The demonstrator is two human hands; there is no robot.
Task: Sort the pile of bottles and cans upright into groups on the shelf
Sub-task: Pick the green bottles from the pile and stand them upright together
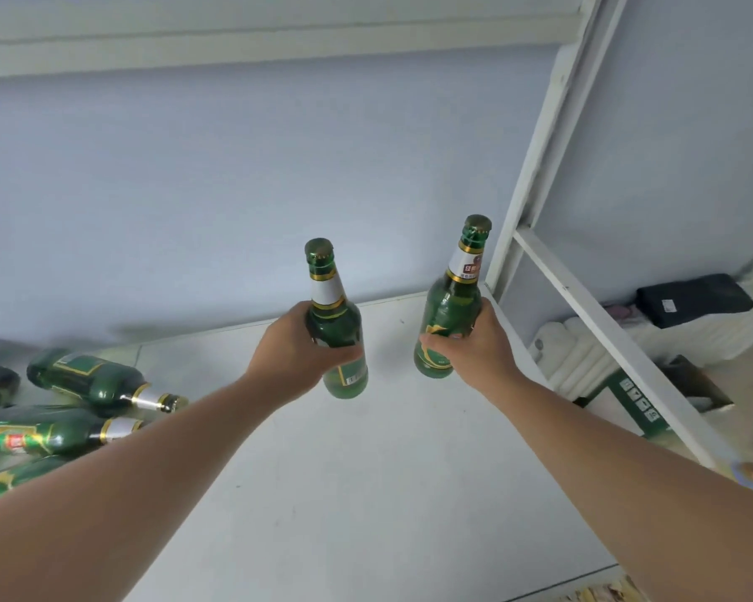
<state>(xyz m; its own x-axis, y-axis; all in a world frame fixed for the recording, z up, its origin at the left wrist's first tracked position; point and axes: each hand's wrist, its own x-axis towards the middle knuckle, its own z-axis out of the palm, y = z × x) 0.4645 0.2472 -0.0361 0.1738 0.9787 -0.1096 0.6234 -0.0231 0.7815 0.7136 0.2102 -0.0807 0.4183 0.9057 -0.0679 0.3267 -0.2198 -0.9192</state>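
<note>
Green glass is filling both hands: the left hand (294, 345) is wrapping fingers and thumb round the body of the left bottle (338, 323), and the right hand (479, 347) is gripping the right bottle (451, 304) the same way, low on the barrel and partly over the main label. Neither hand is leaving any slack; each is closing fully on its own bottle and on nothing else. Both bottles are being held neck-up, the right bottle leaning a little to the right, over the far right end of the white shelf (366, 493), close to the back wall (235, 189) and just beside the white post (540, 145) at the corner. That placing is making sense for the task: the pile (83, 380) of like bottles is lying on its side at the left edge, well apart, so this bare end is probably serving as the spot for the upright group. Gripping at the barrel rather than the neck is likely giving firm control for setting each base down flat. Whether the bases are touching the shelf or hovering just above it, I cannot tell. Both bottles are showing dark green glass, green crown caps, gold bands at the neck, a white neck label with red print showing on the right one, and a green-and-gold body label, seemingly matching those in the pile. No cans are showing.
</note>
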